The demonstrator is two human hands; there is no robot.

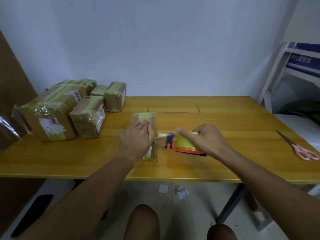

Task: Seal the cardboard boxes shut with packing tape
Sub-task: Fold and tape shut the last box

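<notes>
Brown small cardboard box (145, 118), wrapped in yellow-green tape, lying on yellow wooden table (225, 144) directly beneath left hand (136, 137). Left fingers (147, 124) laid flat and straight across box top, pressing down, nothing curled round it; far end of box showing beyond fingertips, near end showing below the wrist. Short strip of clear tape (161, 135) stretched from right side of box, just right of left knuckles, across to orange-and-blue tape dispenser (183, 144). Right hand (206, 141) clasping dispenser from above: thumb (183, 131) extended along top of yellow-green tape roll (186, 140), remaining fingers curled over far side of roll, tips hidden. Dispenser touching table, just beside box, between the two hands. Pile of taped cardboard parcels (72, 108) well left of left fingers, at far left of table, some bearing white labels. Pink-handled scissors (297, 146) well right of right hand, near table's right edge, blades closed and pointing away. White metal shelving (285, 70) beyond table's right end. Scraps of paper (181, 193) on floor under table.
</notes>
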